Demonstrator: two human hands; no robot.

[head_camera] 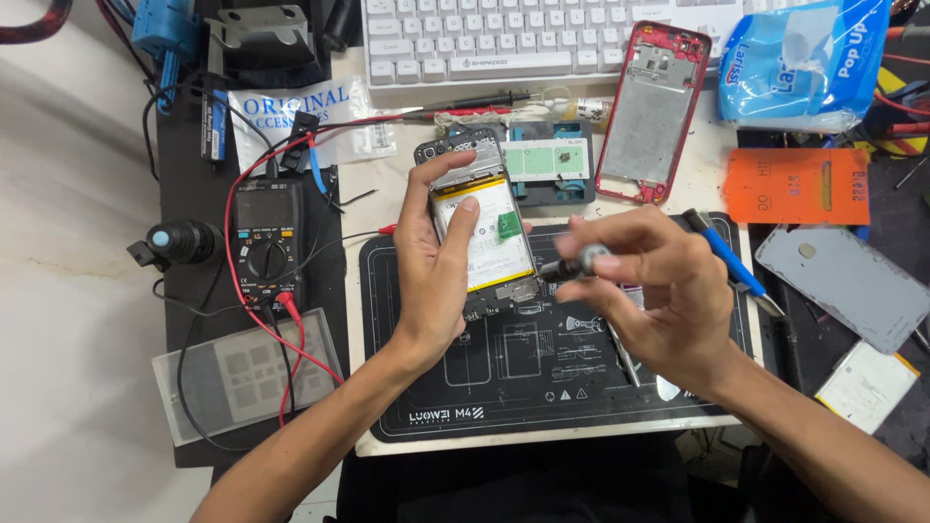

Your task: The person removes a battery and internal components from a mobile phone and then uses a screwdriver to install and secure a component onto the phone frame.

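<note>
Between two hands: one phone (481, 232) (opened)

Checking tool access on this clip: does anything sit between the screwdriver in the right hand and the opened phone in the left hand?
Nothing visible does. The left hand holds the opened phone with its inner side exposed, and the right hand brings the screwdriver to the phone's lower right edge with no object between.

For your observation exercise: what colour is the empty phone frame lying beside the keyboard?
Red, with a silvery grey inner panel; the phone frame shows best in the head view.
</note>
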